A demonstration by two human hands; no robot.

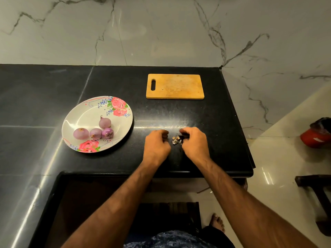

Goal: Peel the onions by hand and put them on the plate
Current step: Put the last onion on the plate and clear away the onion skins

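A white plate (86, 113) with pink rose prints sits on the left of the black counter. It holds several peeled purple onions (104, 122), three of them in a row near its front rim. Both hands rest on the counter to the right of the plate, on either side of a small pile of onion peel scraps (175, 140). My left hand (157, 143) has its fingers curled under, and I see nothing in it. My right hand (194, 142) curls its fingertips on a dark scrap of peel at the pile's right edge.
A wooden cutting board (175, 86) lies at the back of the counter, beyond my hands. The counter's right edge (240, 122) drops to a pale floor with a red object (316, 138) on it. A marble wall stands behind.
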